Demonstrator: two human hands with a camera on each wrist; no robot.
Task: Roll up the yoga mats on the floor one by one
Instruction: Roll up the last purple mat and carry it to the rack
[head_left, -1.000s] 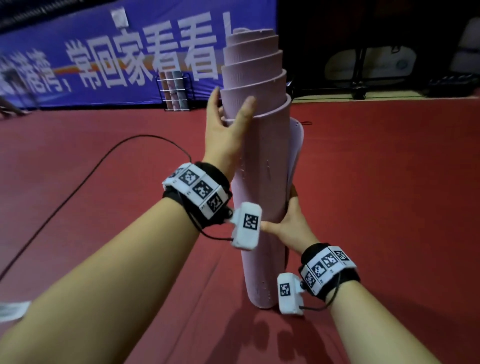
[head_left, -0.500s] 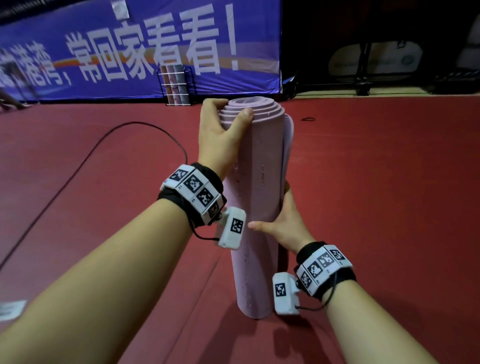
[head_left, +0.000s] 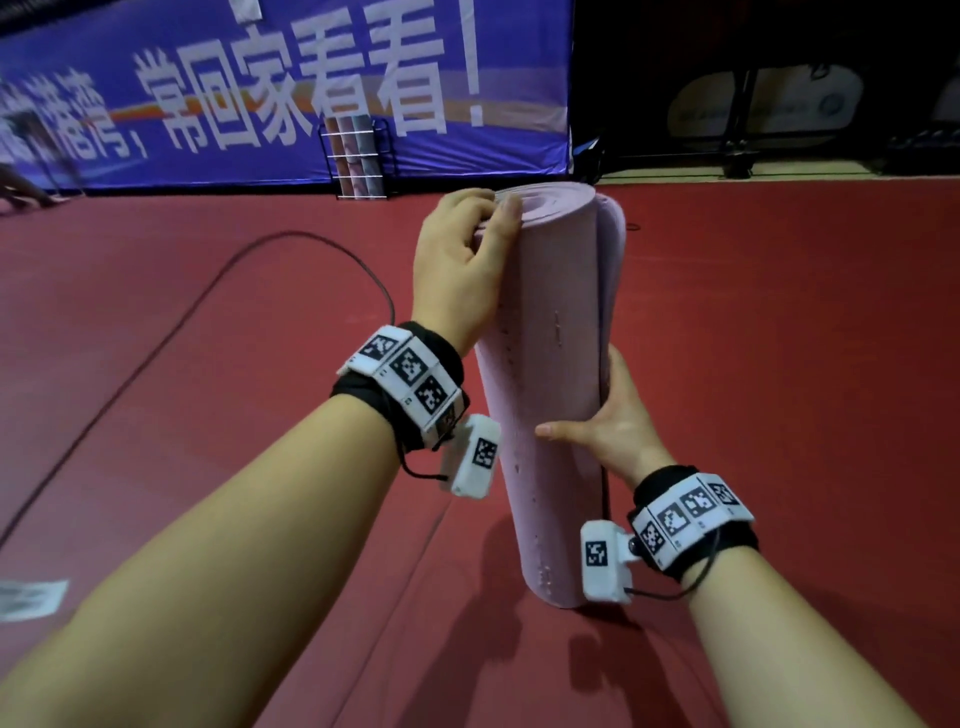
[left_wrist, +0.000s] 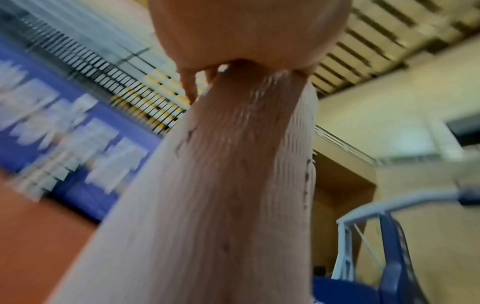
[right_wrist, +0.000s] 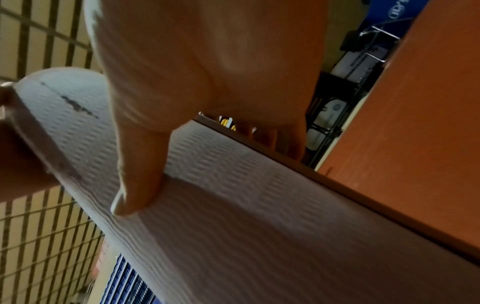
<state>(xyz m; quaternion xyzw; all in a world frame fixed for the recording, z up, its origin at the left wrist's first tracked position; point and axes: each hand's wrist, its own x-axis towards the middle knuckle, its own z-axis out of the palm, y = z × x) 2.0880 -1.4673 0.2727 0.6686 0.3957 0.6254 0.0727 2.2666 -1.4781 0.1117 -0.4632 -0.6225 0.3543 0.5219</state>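
Note:
A rolled pink yoga mat (head_left: 550, 374) stands upright on the red floor in the head view, its loose outer edge on the right side. My left hand (head_left: 462, 260) grips the roll's top end, thumb on the rim and fingers curled over it. My right hand (head_left: 613, 415) holds the roll lower down from the right, thumb across the front, fingers behind and hidden. In the left wrist view the mat (left_wrist: 221, 195) rises to the palm (left_wrist: 246, 30). The right wrist view shows my thumb (right_wrist: 137, 174) pressed on the ribbed mat (right_wrist: 246, 226).
A black cable (head_left: 208, 306) curves over the red floor (head_left: 779, 364) at the left. A wire rack (head_left: 358, 156) with rolled mats stands at the blue banner (head_left: 260, 93) at the back. A paper label (head_left: 31, 597) lies at the left edge. Dark equipment stands back right.
The telescoped inner layers that stuck out of the roll's top have been pushed down flush by my left hand. The right hand has kept its hold on the lower part.

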